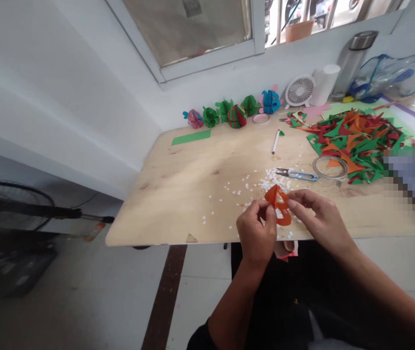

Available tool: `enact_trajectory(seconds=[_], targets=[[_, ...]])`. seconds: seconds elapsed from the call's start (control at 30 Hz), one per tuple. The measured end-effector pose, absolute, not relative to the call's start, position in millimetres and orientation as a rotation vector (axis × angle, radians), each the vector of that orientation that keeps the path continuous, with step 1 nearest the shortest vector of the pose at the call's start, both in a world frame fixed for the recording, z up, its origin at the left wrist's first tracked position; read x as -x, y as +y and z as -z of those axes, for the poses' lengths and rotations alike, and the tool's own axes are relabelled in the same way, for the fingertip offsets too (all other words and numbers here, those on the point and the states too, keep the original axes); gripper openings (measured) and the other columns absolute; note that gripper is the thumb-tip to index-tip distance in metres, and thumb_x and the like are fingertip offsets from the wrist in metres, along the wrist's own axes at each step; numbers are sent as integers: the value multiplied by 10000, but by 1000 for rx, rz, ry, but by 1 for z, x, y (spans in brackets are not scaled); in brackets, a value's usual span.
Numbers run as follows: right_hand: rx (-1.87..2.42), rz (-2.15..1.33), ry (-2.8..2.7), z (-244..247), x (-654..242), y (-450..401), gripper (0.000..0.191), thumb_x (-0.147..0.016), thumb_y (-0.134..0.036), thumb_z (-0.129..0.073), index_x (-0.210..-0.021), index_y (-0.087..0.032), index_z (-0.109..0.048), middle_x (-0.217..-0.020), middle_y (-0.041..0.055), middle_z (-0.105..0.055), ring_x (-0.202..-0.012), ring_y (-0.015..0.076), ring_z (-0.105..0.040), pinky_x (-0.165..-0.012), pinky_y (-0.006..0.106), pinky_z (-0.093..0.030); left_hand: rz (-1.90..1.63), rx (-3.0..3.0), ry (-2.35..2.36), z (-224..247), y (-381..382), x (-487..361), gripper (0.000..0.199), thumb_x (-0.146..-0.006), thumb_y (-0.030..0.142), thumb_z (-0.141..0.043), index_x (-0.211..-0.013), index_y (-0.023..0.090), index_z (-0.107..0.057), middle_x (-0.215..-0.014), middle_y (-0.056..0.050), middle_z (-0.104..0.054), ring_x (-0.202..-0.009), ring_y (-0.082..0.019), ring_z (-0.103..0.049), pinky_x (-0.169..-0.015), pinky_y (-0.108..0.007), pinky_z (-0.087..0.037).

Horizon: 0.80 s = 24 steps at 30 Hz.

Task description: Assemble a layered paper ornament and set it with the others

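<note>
A folded orange paper cutout (284, 216) with small white squares on it is held up near the table's front edge. My left hand (256, 231) is closed, pinching the cutout's left side between thumb and fingers. From the right, my right hand (318, 214) has its thumb and fingertips closed on the cutout's right edge. Just beyond it, tiny white paper squares (265, 184) lie scattered over the wood. Blue-handled thread snips (302, 176) rest a little behind my right hand. The cutout's underside is hidden.
A heap of red, green and orange paper scraps (360, 138) covers the table's right side, a tape roll (330, 167) at its edge. Farther back are a white pen (276, 142), a green strip (191, 137), folded-paper ornaments (237, 116), a small fan (300, 91) and a bottle (353, 63).
</note>
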State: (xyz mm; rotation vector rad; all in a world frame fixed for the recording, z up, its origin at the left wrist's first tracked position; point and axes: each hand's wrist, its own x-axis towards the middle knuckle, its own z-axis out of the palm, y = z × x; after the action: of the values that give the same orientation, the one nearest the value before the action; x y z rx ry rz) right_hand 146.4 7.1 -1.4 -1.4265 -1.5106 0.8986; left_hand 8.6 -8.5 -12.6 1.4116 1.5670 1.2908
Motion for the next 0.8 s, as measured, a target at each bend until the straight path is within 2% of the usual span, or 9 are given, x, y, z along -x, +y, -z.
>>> enact_trajectory(seconds=[0.1,0.2,0.37,0.5,0.67,0.8], targets=[[1445,-805,-1552,1,-143,8,159,-803,-341,-611,-768,-190,-645,-626,-2,-620,-596,153,-566,-604,265,-462,-1272,-1498,1601,11,-10,-10,135,-838,225,-539,-793,185,-660,-728,-31,-693,-645,-154,-613,-645,-262,-467],[1458,-830,-1558,6,-145,9,216,-820,-355,-582,-680,-195,-618,-572,-13,-573,-552,138,-529,-546,251,-430,-1273,-1480,1551,7,-11,-9,144,-825,218,-546,-770,186,-675,-719,-32,-693,-647,-154,-611,-638,-254,-462],[1359,-1130,-1334,11,-149,11,251,-799,-426,-625,-769,-179,-654,-628,14,-644,-544,150,-567,-510,259,-449,-1279,-1260,1391,6,-9,-6,143,-796,241,-580,-757,168,-696,-668,-20,-675,-604,-137,-589,-571,-229,-456],[1269,-1340,-1136,8,-147,9,254,-768,-448,-674,-768,-195,-647,-617,7,-658,-510,155,-578,-481,261,-458,-1237,-1094,1295,15,-4,-4,139,-774,252,-604,-747,149,-693,-661,-19,-665,-601,-130,-588,-574,-228,-470],[1293,-1323,-1149,10,-147,6,233,-793,-426,-660,-774,-194,-654,-639,18,-669,-546,163,-595,-516,267,-483,-1300,-1122,1299,21,-7,-1,148,-816,245,-587,-895,161,-678,-829,-53,-705,-750,-162,-649,-676,-260,-509],[1366,-1173,-1300,13,-146,6,254,-820,-420,-610,-763,-178,-663,-662,31,-675,-574,166,-604,-539,268,-486,-1563,-1623,1540,13,-13,0,162,-840,182,-561,-958,200,-671,-881,-67,-693,-833,-186,-632,-778,-322,-497]])
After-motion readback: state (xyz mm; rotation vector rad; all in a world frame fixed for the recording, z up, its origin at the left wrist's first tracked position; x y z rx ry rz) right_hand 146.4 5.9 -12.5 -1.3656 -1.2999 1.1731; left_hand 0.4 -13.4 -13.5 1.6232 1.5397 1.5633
